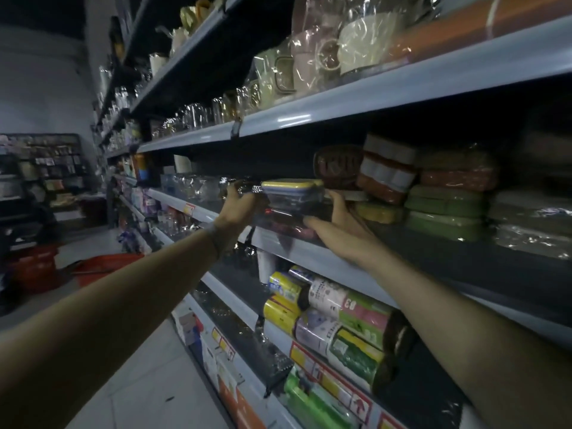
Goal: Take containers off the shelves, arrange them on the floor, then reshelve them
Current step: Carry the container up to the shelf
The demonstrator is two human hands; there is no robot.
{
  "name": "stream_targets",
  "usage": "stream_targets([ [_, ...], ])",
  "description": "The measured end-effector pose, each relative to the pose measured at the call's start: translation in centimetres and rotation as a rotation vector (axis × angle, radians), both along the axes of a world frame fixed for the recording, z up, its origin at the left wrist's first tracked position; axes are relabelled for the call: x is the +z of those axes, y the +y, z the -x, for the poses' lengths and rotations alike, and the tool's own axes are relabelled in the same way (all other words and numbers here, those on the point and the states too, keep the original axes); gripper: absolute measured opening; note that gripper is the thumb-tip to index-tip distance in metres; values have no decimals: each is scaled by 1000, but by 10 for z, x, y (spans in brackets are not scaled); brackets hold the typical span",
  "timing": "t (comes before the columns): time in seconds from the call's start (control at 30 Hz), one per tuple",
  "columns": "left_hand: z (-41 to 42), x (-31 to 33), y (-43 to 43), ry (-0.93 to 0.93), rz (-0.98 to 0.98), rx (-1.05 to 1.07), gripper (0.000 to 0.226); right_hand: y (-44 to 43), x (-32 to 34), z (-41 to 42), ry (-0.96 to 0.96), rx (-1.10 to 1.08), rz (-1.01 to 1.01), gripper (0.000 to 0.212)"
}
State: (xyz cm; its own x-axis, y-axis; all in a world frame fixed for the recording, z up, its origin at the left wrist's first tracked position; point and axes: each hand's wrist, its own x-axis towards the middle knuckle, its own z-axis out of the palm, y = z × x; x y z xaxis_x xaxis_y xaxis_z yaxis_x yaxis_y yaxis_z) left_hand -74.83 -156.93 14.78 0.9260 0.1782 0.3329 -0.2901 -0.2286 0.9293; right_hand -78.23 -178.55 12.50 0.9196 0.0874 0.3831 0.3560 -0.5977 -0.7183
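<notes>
A stack of clear plastic containers (pixel 292 199) with a yellow lid on top sits at the front of the middle shelf (pixel 312 253). My left hand (pixel 238 205) grips the stack's left side with curled fingers. On the right side my right hand (pixel 337 226) holds it, fingers wrapped round the far edge. Both arms reach up from below. More wrapped containers stand to the right: green ones (pixel 442 212), orange ones (pixel 387 171) and a yellow one (pixel 379 212).
The shelf above carries wrapped mugs (pixel 312 60) and glassware (pixel 198 114). Below are rolls of bags (pixel 334 317). Red baskets (pixel 102 267) stand on the tiled floor (pixel 148 376) of the aisle to the left. Another rack (pixel 43 162) stands at the far end.
</notes>
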Motion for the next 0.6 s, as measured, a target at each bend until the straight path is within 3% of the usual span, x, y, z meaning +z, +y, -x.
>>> stream_targets([
  [0.1,-13,-1,-18,-10,48,-1,53,-1,-1,-4,35,43,5,92],
  [0.23,-32,-8,-28,20,67,-65,79,1,-2,-7,65,57,47,98],
  [0.4,-38,-12,-35,-35,102,-62,79,0,-2,-8,130,77,8,101],
  [0.47,-37,-14,-35,-52,125,-66,68,0,-2,-9,131,89,-9,102],
  [0.57,-34,-12,-36,-46,141,-34,19,0,-3,-12,121,110,-50,105],
  [0.6,-31,-10,-37,-39,144,-27,15,0,-3,-11,117,123,-83,104],
])
